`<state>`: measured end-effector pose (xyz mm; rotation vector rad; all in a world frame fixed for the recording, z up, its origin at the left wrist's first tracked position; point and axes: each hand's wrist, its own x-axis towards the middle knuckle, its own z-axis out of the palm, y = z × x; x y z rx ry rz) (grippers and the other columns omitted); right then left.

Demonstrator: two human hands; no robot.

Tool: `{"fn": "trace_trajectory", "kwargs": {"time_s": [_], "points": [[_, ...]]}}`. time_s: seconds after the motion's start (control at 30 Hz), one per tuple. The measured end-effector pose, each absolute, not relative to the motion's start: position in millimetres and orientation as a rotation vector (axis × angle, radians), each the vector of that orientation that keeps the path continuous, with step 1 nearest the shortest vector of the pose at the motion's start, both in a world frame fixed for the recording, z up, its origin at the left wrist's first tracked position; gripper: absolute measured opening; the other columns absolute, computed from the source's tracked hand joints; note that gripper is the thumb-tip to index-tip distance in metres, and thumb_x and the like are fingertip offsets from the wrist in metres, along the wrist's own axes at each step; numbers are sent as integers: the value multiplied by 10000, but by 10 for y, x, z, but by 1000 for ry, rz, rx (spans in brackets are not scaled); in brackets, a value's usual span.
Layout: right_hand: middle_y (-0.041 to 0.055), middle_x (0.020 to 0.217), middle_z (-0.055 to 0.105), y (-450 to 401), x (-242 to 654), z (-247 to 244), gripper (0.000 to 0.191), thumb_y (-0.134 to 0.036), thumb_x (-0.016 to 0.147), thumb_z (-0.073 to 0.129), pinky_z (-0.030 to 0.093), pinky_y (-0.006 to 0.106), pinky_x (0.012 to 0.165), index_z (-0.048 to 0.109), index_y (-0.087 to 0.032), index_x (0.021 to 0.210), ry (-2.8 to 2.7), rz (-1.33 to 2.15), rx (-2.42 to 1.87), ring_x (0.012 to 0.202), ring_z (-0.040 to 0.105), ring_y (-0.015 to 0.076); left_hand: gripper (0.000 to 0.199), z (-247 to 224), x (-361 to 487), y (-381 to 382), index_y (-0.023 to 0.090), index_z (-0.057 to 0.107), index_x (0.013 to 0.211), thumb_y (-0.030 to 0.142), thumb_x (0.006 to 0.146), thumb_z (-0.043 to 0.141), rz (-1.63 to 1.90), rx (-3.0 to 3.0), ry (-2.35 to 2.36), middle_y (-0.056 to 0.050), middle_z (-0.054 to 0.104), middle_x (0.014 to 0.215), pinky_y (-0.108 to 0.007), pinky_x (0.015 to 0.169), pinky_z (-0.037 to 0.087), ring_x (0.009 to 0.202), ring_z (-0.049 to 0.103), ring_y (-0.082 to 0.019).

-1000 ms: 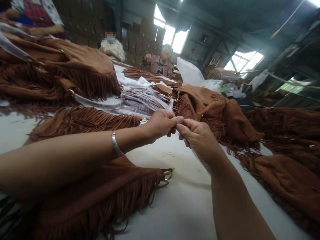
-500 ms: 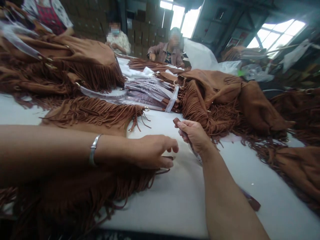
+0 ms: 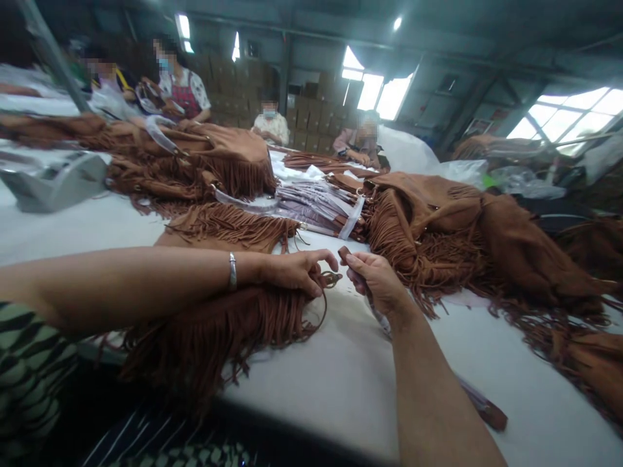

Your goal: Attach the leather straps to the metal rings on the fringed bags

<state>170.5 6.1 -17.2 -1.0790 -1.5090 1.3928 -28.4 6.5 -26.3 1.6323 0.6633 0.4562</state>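
Observation:
My left hand (image 3: 296, 269) reaches over a brown fringed bag (image 3: 228, 318), fingers curled round a metal clasp (image 3: 331, 279) at the bag's right edge. Just to the right, my right hand (image 3: 377, 275) is closed on the brown end of a strap (image 3: 344, 253). The strap, partly wrapped in clear plastic, runs down behind my right wrist. Its other parts are hidden by the forearm; a brown strap end (image 3: 494, 415) shows on the white table (image 3: 321, 383) to the right of that arm. The clasp and the strap end are close together but apart.
A bundle of wrapped straps (image 3: 316, 204) lies beyond my hands. Fringed bags are heaped at the back left (image 3: 228, 146) and the right (image 3: 428, 207). A grey dispenser (image 3: 58, 181) stands at far left. Several people work across the table.
The view has tilted up and turned left, showing more people and the dispenser. The metal clasp now shows at my left fingers. My right hand still holds the strap end.

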Motion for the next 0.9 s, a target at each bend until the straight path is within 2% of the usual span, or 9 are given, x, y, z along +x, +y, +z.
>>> {"fn": "trace_trajectory", "kwargs": {"time_s": [0.23, 0.37, 0.7, 0.8, 0.9], "points": [[-65, 461, 443, 104, 1758, -183, 334, -459, 711, 655, 156, 161, 329, 575, -136, 740, -1427, 1401, -1127, 333, 280, 30, 413, -238, -423, 238, 145, 475, 916, 163, 598, 739, 640, 1413, 617, 1, 605, 736, -214, 600, 418, 629, 554, -94], [-60, 470, 440, 104, 1712, -205, 321, -448, 727, 652, 156, 160, 336, 579, -136, 735, -1397, 1491, -1154, 344, 277, 28, 392, -226, -444, 249, 145, 501, 868, 136, 568, 753, 668, 1260, 534, 33, 554, 686, -191, 546, 377, 573, 498, -68], [-36, 498, 447, 102, 1576, -214, 276, -416, 767, 630, 157, 184, 348, 619, -142, 791, -1390, 1469, -1219, 383, 285, 51, 267, -371, -433, 424, 128, 581, 818, 76, 582, 695, 526, 1065, 516, 55, 518, 563, -165, 480, 316, 479, 435, -45], [-29, 516, 461, 106, 1548, -226, 268, -411, 773, 630, 161, 180, 349, 623, -145, 799, -1411, 1467, -1248, 391, 291, 49, 259, -358, -469, 426, 118, 626, 859, 45, 611, 650, 502, 1017, 473, 53, 503, 558, -164, 493, 326, 491, 435, -43], [-39, 508, 447, 138, 1597, -229, 249, -398, 780, 632, 143, 175, 349, 621, -155, 835, -1331, 1485, -1247, 382, 283, 43, 383, -363, -512, 434, 151, 613, 1012, 57, 641, 626, 443, 900, 368, 7, 582, 709, -200, 537, 379, 557, 517, -79]]}}
